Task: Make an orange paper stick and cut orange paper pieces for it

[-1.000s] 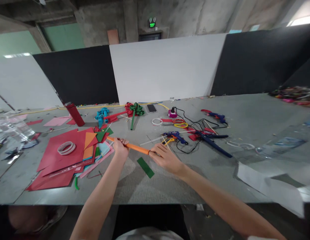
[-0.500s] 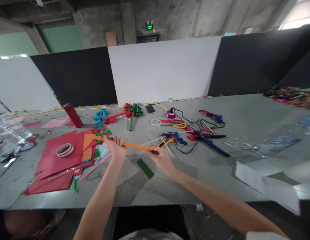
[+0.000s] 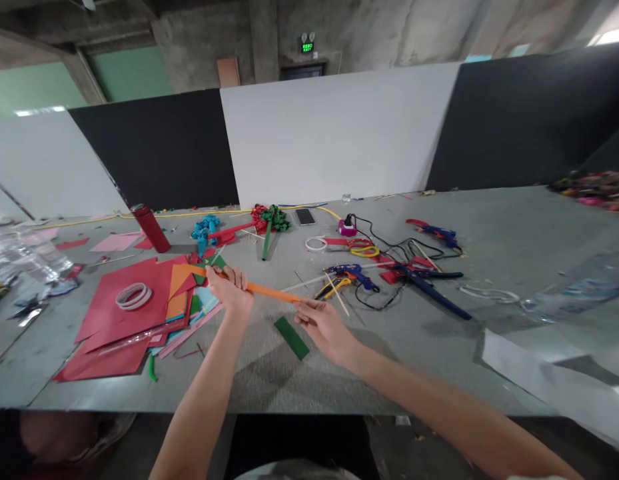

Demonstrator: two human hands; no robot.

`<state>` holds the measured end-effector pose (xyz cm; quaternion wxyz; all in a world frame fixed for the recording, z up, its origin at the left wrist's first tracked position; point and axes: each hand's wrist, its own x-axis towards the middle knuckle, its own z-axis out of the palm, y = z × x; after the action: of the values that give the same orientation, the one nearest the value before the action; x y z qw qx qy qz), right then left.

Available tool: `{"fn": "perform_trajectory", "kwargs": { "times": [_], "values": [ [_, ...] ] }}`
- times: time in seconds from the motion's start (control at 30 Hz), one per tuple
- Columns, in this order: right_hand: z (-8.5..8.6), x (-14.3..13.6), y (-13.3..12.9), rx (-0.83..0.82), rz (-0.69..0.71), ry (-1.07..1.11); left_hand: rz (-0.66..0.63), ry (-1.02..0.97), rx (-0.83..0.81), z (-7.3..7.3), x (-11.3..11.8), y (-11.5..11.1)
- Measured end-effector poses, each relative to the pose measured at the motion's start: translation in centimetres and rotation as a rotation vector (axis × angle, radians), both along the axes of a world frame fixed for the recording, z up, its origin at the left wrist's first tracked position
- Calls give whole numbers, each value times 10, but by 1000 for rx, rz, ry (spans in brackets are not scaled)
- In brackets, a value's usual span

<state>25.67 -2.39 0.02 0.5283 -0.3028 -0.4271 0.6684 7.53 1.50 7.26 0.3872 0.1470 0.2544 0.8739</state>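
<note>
An orange paper strip (image 3: 272,293) stretches across the space between my hands, above the grey table. My left hand (image 3: 230,288) is closed round its middle, and the strip's left end sticks out past the fingers over the paper pile. At the strip's right end, my right hand (image 3: 325,327) pinches it between thumb and fingertips. A dark green paper rectangle (image 3: 291,338) lies on the table below the strip, beside my right hand.
Red sheets (image 3: 114,293) bearing a tape roll (image 3: 134,297) lie left. Glue guns (image 3: 354,273) with black cables are right of centre. A red bottle (image 3: 150,229), paper flowers (image 3: 274,219) and a phone (image 3: 305,217) stand or lie farther back. A plastic bottle (image 3: 579,293) lies right.
The fingers of my right hand have loosened slightly and shifted at the strip's end. The whole view has swung a little, moving the table's objects slightly rightward.
</note>
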Motion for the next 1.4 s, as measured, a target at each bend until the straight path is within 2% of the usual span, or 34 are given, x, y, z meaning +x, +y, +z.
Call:
{"fn": "perform_trajectory", "kwargs": {
  "times": [0.17, 0.33, 0.4, 0.5, 0.63, 0.73, 0.8, 0.87, 0.97, 1.07, 1.13, 1.23, 1.4],
  "values": [
    [3, 1, -3, 83, 50, 32, -1, -75, 26, -2, -5, 1],
    [13, 6, -9, 110, 76, -38, -30, -217, -5, -12, -33, 11],
    [16, 9, -10, 138, 50, -80, -109, -212, -40, -14, -41, 14],
    [18, 16, -7, 245, -32, -142, -313, -95, -94, -10, -40, 12],
    [20, 29, 5, 449, -192, -232, -509, 186, -71, 10, -17, -1],
    [29, 39, 10, 575, -323, -285, -509, 326, -79, 24, -3, -9],
    [38, 45, 9, 667, -398, -320, -478, 551, -74, 27, -1, -12],
    [44, 49, 6, 759, -476, -357, -433, 904, -57, 23, -4, -13],
    [45, 52, 0, 915, -583, -389, -325, 1454, -39, 6, -12, -15],
    [42, 52, -3, 1100, -617, -401, -185, 1976, 37, -14, -17, -18],
    [41, 52, -6, 1211, -600, -431, -99, 2196, 122, -23, -17, -20],
    [43, 51, -12, 1340, -562, -492, -31, 2329, 264, -28, -16, -20],
    [50, 49, -19, 1406, -508, -500, 34, 2327, 391, -25, -11, -23]
  ]
}}
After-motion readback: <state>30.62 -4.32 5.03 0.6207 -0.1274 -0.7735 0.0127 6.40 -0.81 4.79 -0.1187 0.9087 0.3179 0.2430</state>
